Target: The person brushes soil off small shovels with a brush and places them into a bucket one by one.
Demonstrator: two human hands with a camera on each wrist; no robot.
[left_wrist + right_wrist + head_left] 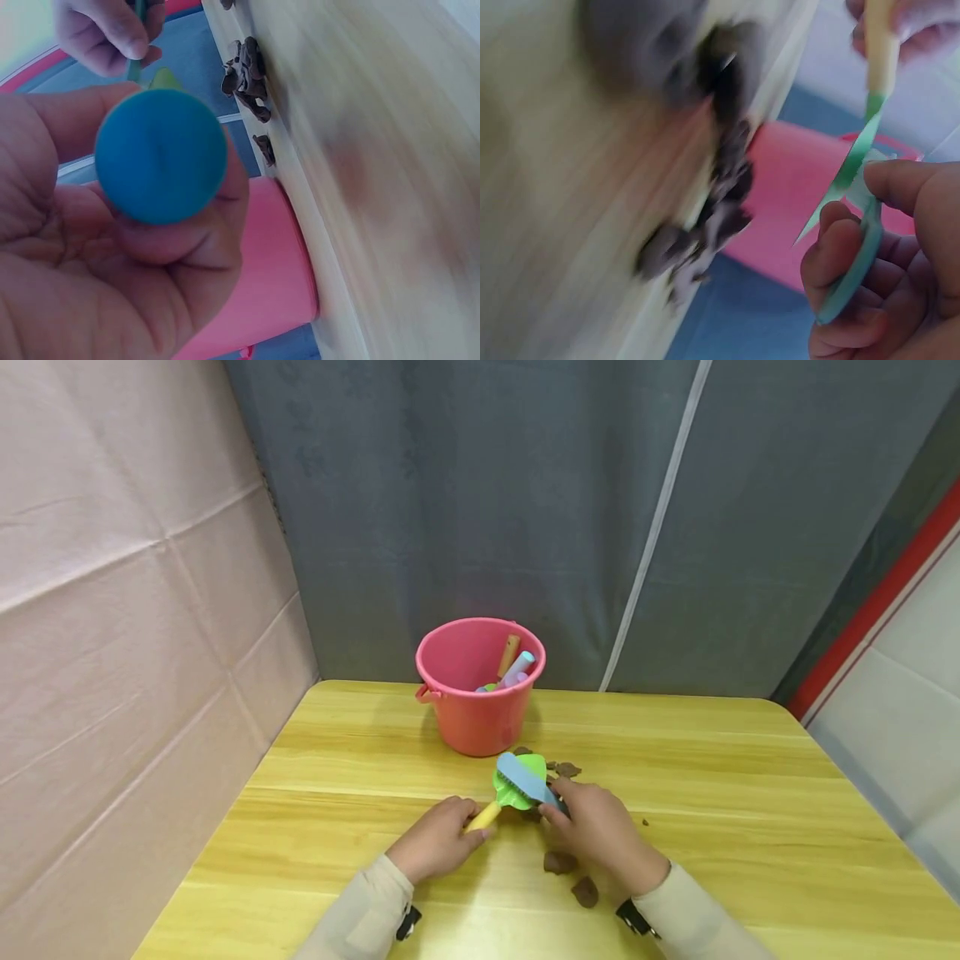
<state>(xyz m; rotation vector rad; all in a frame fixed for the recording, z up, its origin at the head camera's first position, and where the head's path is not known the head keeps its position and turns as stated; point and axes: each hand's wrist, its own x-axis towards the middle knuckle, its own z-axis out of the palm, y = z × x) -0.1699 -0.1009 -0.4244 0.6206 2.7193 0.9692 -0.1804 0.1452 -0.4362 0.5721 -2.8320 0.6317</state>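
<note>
My left hand [437,838] grips the yellow handle of a small toy shovel [486,815] with a green blade; the blue end of the handle [160,156] faces the left wrist view. In my right hand [600,828] is a blue brush [522,777], held by its handle with the bristle side down over the shovel's blade. From the head view I cannot tell whether the bristles touch the blade. The blade looks raised off the table in the right wrist view. Brown lumps [559,862] lie below and around the shovel, partly hidden by the tools and my right hand.
A pink bucket [480,727] stands behind the tools on the wooden table [337,827], with several handled things inside. One brown lump [585,892] lies nearer the front, and a tiny crumb [645,822] to the right. A grey curtain [465,510] hangs behind the table.
</note>
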